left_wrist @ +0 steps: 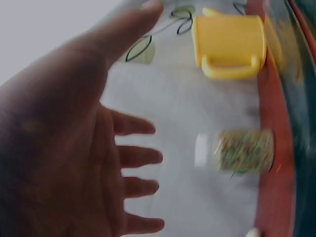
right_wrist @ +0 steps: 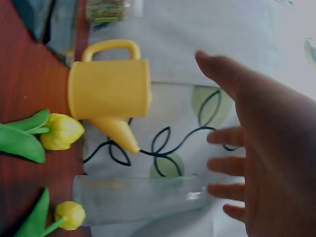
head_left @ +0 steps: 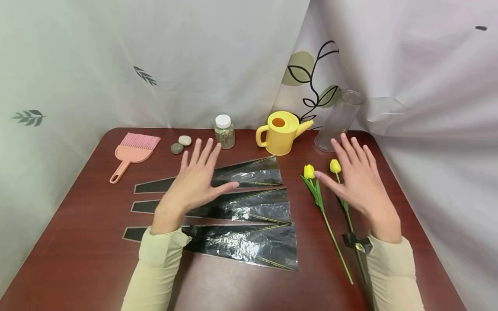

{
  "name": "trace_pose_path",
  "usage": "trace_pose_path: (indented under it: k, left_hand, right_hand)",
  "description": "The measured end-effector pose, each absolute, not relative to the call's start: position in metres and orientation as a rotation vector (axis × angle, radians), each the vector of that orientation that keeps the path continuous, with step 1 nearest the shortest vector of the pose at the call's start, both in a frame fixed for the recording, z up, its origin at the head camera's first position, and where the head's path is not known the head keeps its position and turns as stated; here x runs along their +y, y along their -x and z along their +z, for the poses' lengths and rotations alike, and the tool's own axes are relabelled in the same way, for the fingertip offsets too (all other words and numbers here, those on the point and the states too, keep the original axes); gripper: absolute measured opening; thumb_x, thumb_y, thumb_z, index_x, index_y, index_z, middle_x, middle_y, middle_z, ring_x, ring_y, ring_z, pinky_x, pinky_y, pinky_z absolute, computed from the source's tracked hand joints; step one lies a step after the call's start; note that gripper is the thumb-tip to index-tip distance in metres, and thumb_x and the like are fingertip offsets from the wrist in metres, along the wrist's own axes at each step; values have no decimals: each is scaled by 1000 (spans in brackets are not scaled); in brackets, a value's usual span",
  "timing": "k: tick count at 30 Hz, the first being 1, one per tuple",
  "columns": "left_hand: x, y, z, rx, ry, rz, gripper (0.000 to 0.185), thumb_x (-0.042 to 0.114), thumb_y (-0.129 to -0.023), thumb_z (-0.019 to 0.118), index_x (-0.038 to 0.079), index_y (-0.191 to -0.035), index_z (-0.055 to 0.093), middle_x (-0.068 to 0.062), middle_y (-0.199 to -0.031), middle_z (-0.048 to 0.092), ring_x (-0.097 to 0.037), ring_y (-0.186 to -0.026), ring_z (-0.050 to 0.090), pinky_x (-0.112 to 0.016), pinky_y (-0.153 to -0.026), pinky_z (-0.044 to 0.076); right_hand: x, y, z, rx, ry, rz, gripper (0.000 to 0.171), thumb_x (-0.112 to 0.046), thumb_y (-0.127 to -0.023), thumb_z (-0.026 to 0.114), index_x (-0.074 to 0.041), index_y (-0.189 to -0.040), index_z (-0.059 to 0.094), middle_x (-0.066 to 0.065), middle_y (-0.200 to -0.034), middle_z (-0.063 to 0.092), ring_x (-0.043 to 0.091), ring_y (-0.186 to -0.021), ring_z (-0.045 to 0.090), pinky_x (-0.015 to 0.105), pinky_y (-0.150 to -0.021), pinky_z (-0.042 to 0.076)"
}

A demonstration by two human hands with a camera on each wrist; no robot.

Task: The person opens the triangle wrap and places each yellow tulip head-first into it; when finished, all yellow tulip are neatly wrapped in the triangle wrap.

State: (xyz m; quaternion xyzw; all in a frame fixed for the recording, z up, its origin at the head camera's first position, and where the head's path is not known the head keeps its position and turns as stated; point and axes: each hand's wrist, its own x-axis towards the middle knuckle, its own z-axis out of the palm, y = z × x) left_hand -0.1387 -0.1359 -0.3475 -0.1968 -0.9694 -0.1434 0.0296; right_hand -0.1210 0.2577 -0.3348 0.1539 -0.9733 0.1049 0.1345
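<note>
My left hand [head_left: 194, 185] is held over the dark plastic sleeves, fingers spread and holding nothing. Three of these flat, tapered black sleeves [head_left: 249, 246] lie in a row on the table. With its fingers extended, my right hand [head_left: 359, 185] hovers over two yellow tulips on long green stems. The left tulip [head_left: 309, 172] shows whole, while the hand and wrist partly cover the right tulip [head_left: 335, 166]. Behind them stand a yellow watering can [head_left: 281, 138] and a tall clear glass vase [head_left: 334, 125]. A white-lidded jar [left_wrist: 244, 150] of small greenish bits is beyond the left fingertips.
A pink brush and dustpan [head_left: 134, 151] lies at the back left of the brown table [head_left: 70, 242]. Beside it are a white stone [head_left: 184, 140] and a grey stone [head_left: 177, 148]. A pale patterned cloth [head_left: 214, 56] hangs around the back and sides.
</note>
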Motion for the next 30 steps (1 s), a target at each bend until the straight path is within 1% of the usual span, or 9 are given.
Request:
trace_pose_path:
  k: [2, 4, 6, 9, 13, 17, 22, 25, 30]
  left_hand:
    - [-125, 148, -355, -2985, 639, -414, 98, 71, -86, 54, 13, -157, 20, -11, -162, 12, -31, -148, -3, -59, -113, 9]
    - [-109, 161, -366, -2978, 690, -395, 84, 62, -90, 57, 13, -154, 31, -12, -158, 24, -34, -146, 15, -58, -112, 18]
    - [-92, 174, -378, -2972, 748, -371, 69, 53, -93, 60, 12, -147, 45, -13, -149, 39, -35, -136, 34, -57, -107, 30]
    - [-71, 189, -395, -2995, 786, -349, 50, 41, -93, 66, 12, -133, 61, -11, -130, 52, -31, -117, 47, -52, -95, 42]
    - [-57, 201, -411, -3027, 730, -251, 30, 34, -91, 71, 13, -112, 74, -8, -110, 57, -29, -100, 51, -47, -83, 47]
    - [-51, 207, -419, -3005, 685, -239, 17, 29, -86, 77, 14, -96, 77, -6, -98, 59, -30, -95, 52, -47, -79, 47]
    - [-47, 209, -421, -2951, 685, -335, 5, 20, -83, 80, 15, -84, 77, -2, -90, 62, -27, -90, 55, -44, -76, 46]
    - [-47, 209, -419, -2922, 686, -374, 5, 18, -83, 80, 16, -79, 77, -1, -86, 63, -26, -87, 57, -43, -76, 47]
    - [-46, 206, -414, -2853, 706, -459, 6, 17, -83, 79, 16, -78, 77, 0, -83, 63, -26, -84, 58, -43, -76, 47]
  right_hand:
    - [259, 115, -334, -2811, -353, 364, 87, -54, -90, 62, -7, -154, 26, 14, -160, 19, 35, -146, 14, 52, -115, 9]
    - [260, 107, -338, -2808, -247, 418, 78, -49, -92, 63, -2, -148, 37, 20, -153, 33, 41, -139, 29, 59, -109, 24]
    - [259, 96, -349, -2839, -159, 456, 65, -44, -92, 64, 1, -138, 50, 24, -140, 48, 46, -124, 45, 64, -94, 38]
    - [255, 83, -372, -2954, -89, 515, 43, -36, -91, 67, -1, -116, 68, 20, -112, 66, 44, -96, 61, 60, -69, 49]
    - [247, 71, -398, -3097, -20, 603, 22, -30, -86, 74, -9, -93, 76, 4, -82, 69, 25, -69, 63, 42, -54, 47]
    - [244, 66, -409, -3121, 31, 647, 11, -24, -83, 77, -13, -82, 74, -6, -69, 63, 15, -61, 56, 34, -50, 42]
    - [245, 65, -410, -3096, 53, 669, 9, -17, -80, 77, -14, -73, 71, -7, -63, 60, 16, -57, 55, 35, -51, 42]
    - [248, 66, -410, -3098, 94, 727, 9, -15, -79, 75, -13, -71, 71, -7, -63, 62, 15, -56, 56, 36, -56, 44]
    - [255, 72, -410, -3095, 272, 1066, 9, -17, -80, 73, -8, -78, 74, -2, -64, 66, 15, -51, 62, 32, -55, 51]
